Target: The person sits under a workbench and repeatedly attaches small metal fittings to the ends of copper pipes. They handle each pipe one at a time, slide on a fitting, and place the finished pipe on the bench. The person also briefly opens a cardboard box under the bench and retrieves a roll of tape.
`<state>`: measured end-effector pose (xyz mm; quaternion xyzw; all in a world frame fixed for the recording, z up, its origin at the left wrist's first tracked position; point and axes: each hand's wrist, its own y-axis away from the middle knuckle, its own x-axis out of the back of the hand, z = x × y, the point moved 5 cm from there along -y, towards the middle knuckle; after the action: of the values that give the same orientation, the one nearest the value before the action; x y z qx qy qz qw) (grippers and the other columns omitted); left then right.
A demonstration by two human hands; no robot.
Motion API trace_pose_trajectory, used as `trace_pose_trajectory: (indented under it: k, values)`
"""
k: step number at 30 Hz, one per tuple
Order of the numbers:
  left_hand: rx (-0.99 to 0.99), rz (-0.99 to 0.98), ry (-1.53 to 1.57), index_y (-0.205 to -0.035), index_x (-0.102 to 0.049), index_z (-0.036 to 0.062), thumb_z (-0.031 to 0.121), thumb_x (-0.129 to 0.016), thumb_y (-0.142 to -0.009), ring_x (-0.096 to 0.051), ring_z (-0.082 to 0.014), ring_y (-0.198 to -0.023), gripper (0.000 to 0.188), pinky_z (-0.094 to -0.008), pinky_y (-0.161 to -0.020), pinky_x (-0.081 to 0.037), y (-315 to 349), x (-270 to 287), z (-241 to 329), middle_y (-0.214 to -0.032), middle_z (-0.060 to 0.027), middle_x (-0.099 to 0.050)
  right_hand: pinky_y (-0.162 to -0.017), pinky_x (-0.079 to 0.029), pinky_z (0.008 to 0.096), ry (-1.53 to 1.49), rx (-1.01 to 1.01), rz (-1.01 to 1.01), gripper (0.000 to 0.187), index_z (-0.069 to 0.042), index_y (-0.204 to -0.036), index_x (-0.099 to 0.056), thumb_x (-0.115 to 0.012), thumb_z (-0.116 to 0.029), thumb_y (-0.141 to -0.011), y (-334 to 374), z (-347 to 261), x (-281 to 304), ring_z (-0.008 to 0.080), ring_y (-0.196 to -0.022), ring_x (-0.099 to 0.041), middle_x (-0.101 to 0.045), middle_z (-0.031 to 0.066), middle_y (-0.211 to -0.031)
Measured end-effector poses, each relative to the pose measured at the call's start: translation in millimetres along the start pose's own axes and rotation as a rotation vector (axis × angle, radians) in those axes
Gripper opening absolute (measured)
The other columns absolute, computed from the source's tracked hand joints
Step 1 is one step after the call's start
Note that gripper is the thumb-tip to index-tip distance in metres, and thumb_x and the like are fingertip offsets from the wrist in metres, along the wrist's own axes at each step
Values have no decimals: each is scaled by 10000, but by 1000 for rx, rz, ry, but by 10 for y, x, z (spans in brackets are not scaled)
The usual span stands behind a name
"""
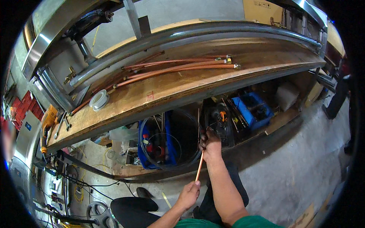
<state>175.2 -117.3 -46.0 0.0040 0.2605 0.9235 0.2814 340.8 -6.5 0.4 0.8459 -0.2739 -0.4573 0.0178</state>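
A thin straight copper tube (200, 167) slants up and away in front of my knees, its far part dark against the shelf. My left hand (189, 194) pinches its near end between thumb and fingers. Further up, my right hand (210, 141) is closed around the tube. Something dark covers the fingers of that hand, perhaps a rag or pad; I cannot make out which. On the wooden workbench (171, 89) lie several copper tubes (178, 69) with metal end fittings. A white spool of tape (99, 99) rests left of them.
Wrenches (61, 125) and a yellow power drill (48, 123) sit at the bench's left end. Below, a shelf holds a blue crate (142, 152), a coil of thin wire (190, 157) and a blue divided bin (253, 110). Cables (80, 188) run across the floor at left.
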Motion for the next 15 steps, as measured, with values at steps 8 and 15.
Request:
trace_pose_trajectory:
  k: [8,15]
  values:
    - [-191,51,-219,-831,-537,64,408,-423,-1005,-406,-117,-596,402,-277,-561,-372,-346,210,-352,-631,16,-427,-390,-229,254,-78,-147,73,127,-175,-929,-527,-497,-293,-968,-210,253,135,103,-408,-292,-394,-26,-565]
    - [-200,61,-561,-1098,-596,81,383,-449,-994,-535,-168,-634,352,-308,-576,-431,184,1148,-155,-704,-47,-554,-786,-510,407,989,538,88,401,-59,-1197,-570,-585,-332,-904,-133,320,342,332,-894,-624,-649,153,-957]
